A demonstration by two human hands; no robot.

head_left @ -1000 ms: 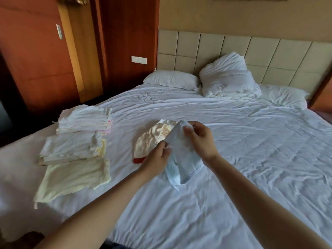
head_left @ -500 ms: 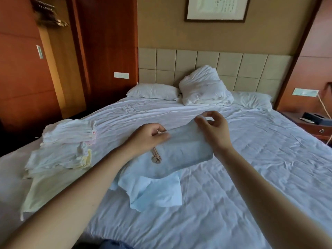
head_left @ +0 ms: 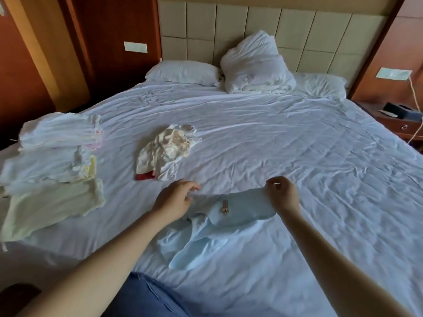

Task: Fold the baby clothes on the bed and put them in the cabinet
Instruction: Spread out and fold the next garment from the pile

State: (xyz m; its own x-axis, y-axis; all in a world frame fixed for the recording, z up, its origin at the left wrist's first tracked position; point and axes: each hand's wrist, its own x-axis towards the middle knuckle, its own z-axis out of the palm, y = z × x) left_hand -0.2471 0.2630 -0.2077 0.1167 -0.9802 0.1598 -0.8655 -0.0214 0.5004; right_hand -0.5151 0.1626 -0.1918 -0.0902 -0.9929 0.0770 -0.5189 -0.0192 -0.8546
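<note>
A pale blue baby garment (head_left: 229,216) with a small brown emblem lies crumpled on the white bed sheet (head_left: 297,145) in front of me. My right hand (head_left: 282,194) pinches its upper right edge. My left hand (head_left: 175,199) hovers at its left end with fingers relaxed and spread, holding nothing. A crumpled cream and white garment with a red cuff (head_left: 163,152) lies further up the bed. Folded baby clothes sit at the left: a white pile (head_left: 59,131), a white and yellow pile (head_left: 50,165) and a pale yellow piece (head_left: 50,207).
Pillows (head_left: 183,73) and a bunched white duvet (head_left: 256,65) lie against the padded headboard. Wooden cabinet panels (head_left: 27,65) stand at the left. A bedside table (head_left: 402,120) with a dark box and a cord is at the right.
Both hands have lowered the blue garment onto the sheet. My left hand has let go of it. The cream garment, earlier hidden behind the blue one, is in view again.
</note>
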